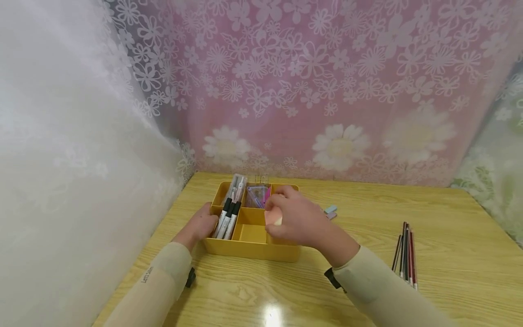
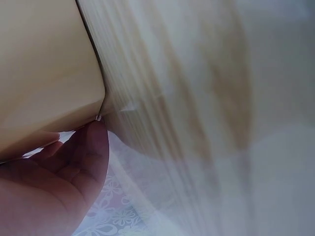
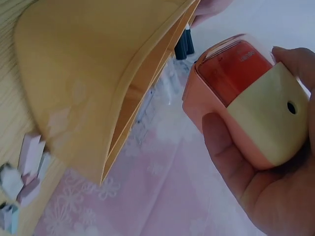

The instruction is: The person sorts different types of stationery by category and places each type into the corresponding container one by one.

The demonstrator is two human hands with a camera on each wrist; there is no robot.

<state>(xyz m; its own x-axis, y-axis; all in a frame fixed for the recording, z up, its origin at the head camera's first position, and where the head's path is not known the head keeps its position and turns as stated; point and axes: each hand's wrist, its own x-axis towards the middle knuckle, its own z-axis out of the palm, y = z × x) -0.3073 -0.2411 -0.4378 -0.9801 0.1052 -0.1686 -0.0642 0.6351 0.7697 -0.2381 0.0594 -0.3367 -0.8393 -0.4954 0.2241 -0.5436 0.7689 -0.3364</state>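
Note:
A yellow divided desk organizer (image 1: 252, 250) stands on the wooden table. My left hand (image 1: 203, 223) grips its left wall. In the left wrist view, the curled fingers of the left hand (image 2: 74, 172) meet the organizer's edge (image 2: 54, 64). My right hand (image 1: 300, 220) holds a pink and cream pencil sharpener (image 3: 256, 108) over the front right compartment. The sharpener has a clear window with red behind it and a round hole. Black-capped markers (image 1: 226, 222) lie in the front left compartment. A clear case of pens (image 1: 237, 186) and set squares (image 1: 257, 194) occupy the back compartments.
Several pastel erasers (image 3: 32, 162) lie on the table beyond the organizer's right side, partly hidden by my right hand in the head view. Dark and red pencils (image 1: 406, 254) lie farther right. A flowered curtain (image 1: 294, 91) hangs along the back; white sheeting (image 1: 73, 150) borders the left.

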